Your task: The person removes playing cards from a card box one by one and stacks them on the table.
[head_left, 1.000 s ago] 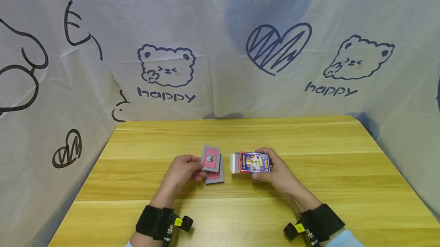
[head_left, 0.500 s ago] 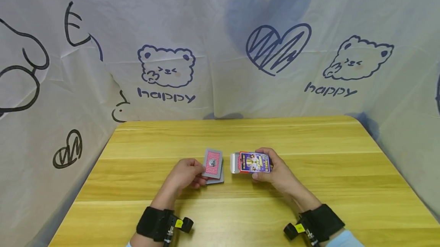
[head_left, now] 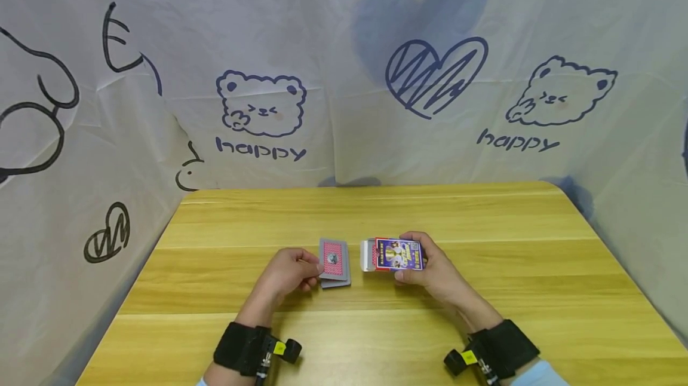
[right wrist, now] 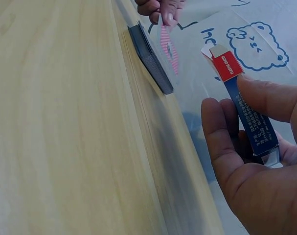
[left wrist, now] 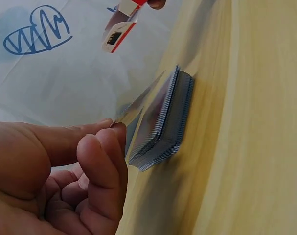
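Wooden table (head_left: 484, 290), left hand (head_left: 287, 271) pinching card (head_left: 333, 257), right hand (head_left: 432, 269) gripping card box (head_left: 396, 254)

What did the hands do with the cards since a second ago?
The left hand lowered the single red-backed playing card it pinches, from tilted up to nearly flat over the grey-edged card stack. The right hand holds the purple card box as before; the stack stayed put.
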